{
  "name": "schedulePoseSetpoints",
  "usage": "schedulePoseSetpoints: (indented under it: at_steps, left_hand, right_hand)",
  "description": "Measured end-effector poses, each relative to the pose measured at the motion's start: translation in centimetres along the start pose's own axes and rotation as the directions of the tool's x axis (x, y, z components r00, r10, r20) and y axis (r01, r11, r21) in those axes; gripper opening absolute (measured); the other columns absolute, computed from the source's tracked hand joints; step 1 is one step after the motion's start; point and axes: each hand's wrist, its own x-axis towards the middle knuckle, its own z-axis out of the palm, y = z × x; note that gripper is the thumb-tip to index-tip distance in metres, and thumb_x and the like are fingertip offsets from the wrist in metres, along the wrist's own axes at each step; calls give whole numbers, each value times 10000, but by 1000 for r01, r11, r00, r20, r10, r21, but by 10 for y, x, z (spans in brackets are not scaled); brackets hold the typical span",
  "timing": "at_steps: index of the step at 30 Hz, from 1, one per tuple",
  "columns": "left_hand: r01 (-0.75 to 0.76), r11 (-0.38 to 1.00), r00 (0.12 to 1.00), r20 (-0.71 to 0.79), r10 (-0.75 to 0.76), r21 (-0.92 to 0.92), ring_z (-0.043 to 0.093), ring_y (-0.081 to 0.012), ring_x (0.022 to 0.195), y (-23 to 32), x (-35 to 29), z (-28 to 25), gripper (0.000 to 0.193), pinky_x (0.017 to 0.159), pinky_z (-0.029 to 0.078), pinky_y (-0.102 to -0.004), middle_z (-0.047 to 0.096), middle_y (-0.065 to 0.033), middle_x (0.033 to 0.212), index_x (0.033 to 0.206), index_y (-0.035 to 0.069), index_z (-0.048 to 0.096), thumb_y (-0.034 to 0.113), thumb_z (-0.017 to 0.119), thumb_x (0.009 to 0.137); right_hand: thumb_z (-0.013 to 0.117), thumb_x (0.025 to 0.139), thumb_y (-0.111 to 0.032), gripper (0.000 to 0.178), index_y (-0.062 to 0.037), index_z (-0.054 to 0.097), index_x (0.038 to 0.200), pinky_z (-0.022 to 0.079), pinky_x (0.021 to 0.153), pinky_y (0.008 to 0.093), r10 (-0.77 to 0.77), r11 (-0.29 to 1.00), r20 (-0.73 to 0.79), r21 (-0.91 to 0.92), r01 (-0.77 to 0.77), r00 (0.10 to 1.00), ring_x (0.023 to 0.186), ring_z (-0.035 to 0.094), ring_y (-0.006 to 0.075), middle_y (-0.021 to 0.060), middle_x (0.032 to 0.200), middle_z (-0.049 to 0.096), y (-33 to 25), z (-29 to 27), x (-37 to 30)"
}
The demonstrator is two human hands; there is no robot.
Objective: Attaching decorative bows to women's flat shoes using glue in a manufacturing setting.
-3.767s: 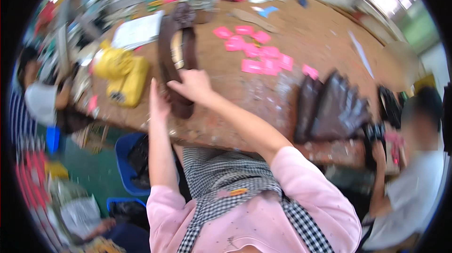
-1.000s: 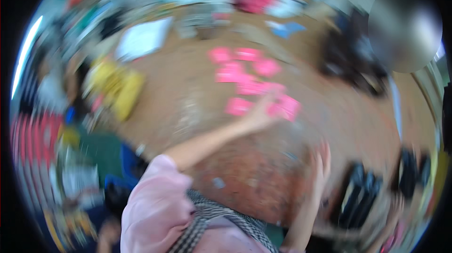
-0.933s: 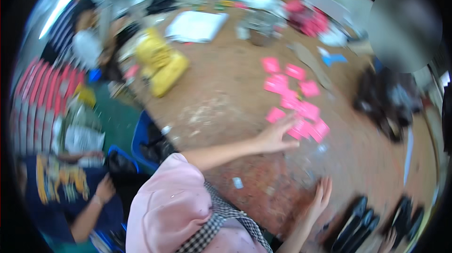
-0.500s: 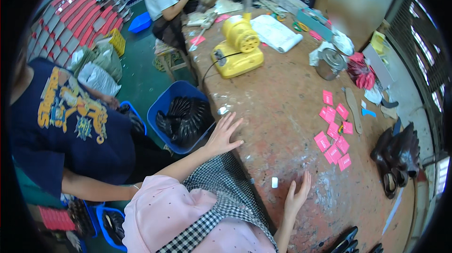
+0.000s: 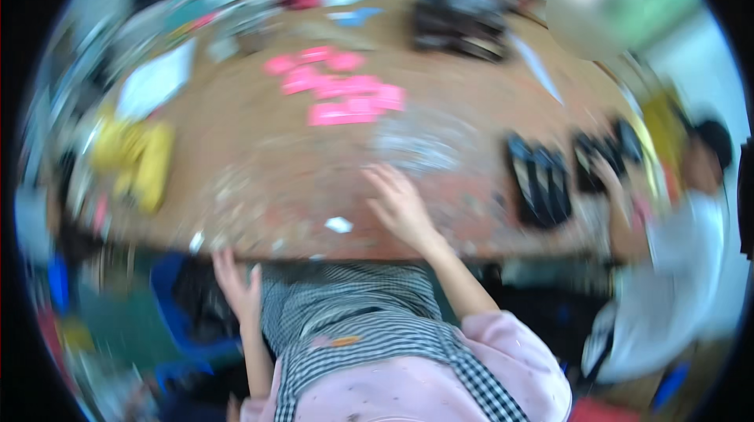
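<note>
My left hand (image 5: pixel 239 287) is at the table's front edge, fingers apart and holding nothing. Over the tabletop, my right hand (image 5: pixel 402 207) is stretched forward with its fingers extended and nothing in them. A small white piece (image 5: pixel 338 225) lies on the table between my hands, nearer the right one. Beyond my right hand is a loose cluster of pink cards (image 5: pixel 345 100), blurred by motion.
Black shoes (image 5: pixel 539 182) stand at the right, where a co-worker's hand (image 5: pixel 607 174) touches others. Dark brown footwear (image 5: pixel 462 17) sits far back. At the left are a yellow machine (image 5: pixel 149 159) and white paper (image 5: pixel 157 80). A blue basket (image 5: pixel 169 296) stands below the table edge.
My view has swung to the right, so the yellow machine and pink cards appear farther left. The shoes and a co-worker on the right have come into view. Both hands remain empty.
</note>
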Motion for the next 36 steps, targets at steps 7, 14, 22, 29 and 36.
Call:
schedulePoseSetpoints:
  at_steps: [7,14,22,29,36]
  left_hand:
    - [-416,895,908,16,419,163,231,-361,1403,49,49,40,643,1122,203,-527,338,-170,1483,1422,75,398,246,639,852]
    - [-448,894,884,136,447,-29,211,-370,1411,89,72,66,663,1136,195,-511,286,-159,1512,1433,97,385,215,647,836]
    - [-267,961,963,51,264,74,278,-399,1369,44,54,29,686,1123,229,-500,339,-211,1461,1399,71,420,190,672,772]
    - [-46,986,993,-103,63,161,316,-427,1328,28,22,-5,689,1098,272,-517,390,-231,1402,1334,80,481,309,720,730]
    - [101,989,985,-153,-84,107,264,-417,1367,12,-24,-20,712,1119,257,-493,317,-226,1460,1389,108,434,369,691,778]
  right_hand:
    - [618,798,-80,446,-65,566,1241,367,1053,442,261,866,-452,-279,-414,853,1246,458,354,147,1299,536,38,-119,-135]
    - [642,835,-226,488,-44,529,1273,372,1036,426,422,551,-648,-372,-747,634,1222,454,365,186,1280,530,121,-188,-211]
    - [758,734,-367,669,-44,518,1269,509,822,429,570,466,-425,-538,-702,703,1008,598,349,185,1090,625,167,-171,-162]
    - [699,769,-178,640,89,463,1301,392,1029,408,542,738,-158,-380,-557,825,1166,519,409,286,1268,531,253,-181,-215]
    - [743,788,-368,674,56,531,1267,469,936,451,601,691,-59,-462,-556,797,1065,577,403,255,1186,596,230,-144,-148]
